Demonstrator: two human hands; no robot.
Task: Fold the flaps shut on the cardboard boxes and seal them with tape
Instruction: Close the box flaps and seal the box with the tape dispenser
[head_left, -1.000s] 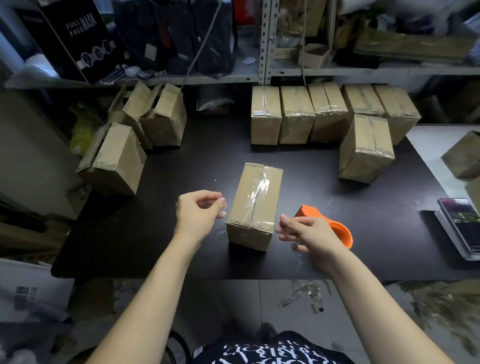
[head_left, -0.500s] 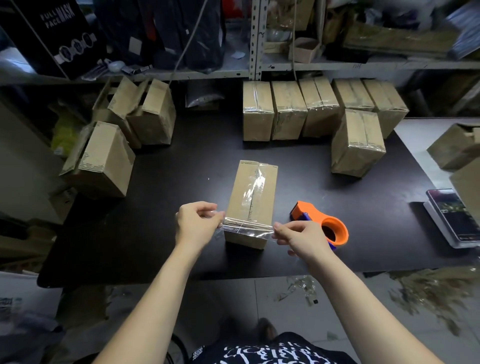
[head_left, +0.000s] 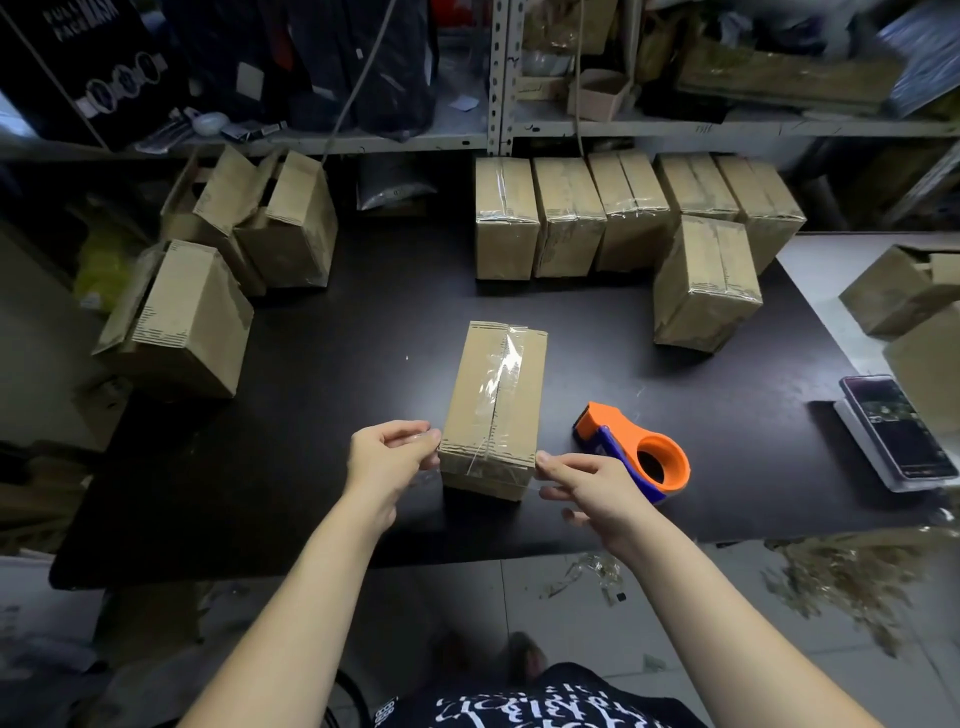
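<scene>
Left hand and right hand pinch tape strip ends at near edge of box. Dispenser sits beside right hand; bare table leftward.

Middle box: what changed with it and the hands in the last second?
The left hand and right hand drew in to the near end of the box, laying a clear tape strip across it; each pinches one end. The box and orange dispenser stayed put.
</scene>
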